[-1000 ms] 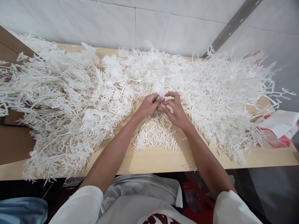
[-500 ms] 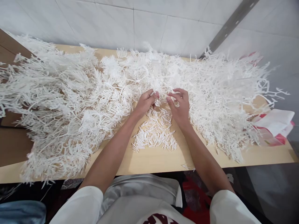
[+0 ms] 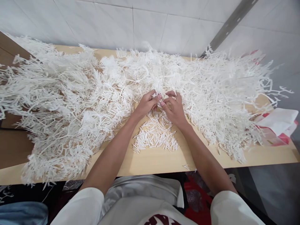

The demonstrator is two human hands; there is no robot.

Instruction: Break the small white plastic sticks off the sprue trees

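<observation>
My left hand (image 3: pixel 148 103) is closed in a pinch around a white branched plastic piece (image 3: pixel 158 86) with thin prongs, which merges with the pile behind it. Close against it, my right hand (image 3: pixel 173 107) has thumb and index finger drawn together by the left fingertips; whatever is between them is too small to make out. Its other fingers are curled loosely. Below both hands lies a heap of short, loose white plastic sticks (image 3: pixel 156 134) on the pale tabletop (image 3: pixel 150 164).
Tangled white branched pieces cover the left side (image 3: pixel 70 93) and right side (image 3: pixel 217 93) of the table. A cardboard box (image 3: pixel 14 147) stands at the left, a red-and-white plastic bag (image 3: pixel 277 128) at the right. Behind are a tiled wall (image 3: pixel 112 22) and a metal post (image 3: pixel 229 26).
My right hand has moved left to my left hand, and its thumb and index finger have come together. The left hand has stayed nearly in place, keeping its hold.
</observation>
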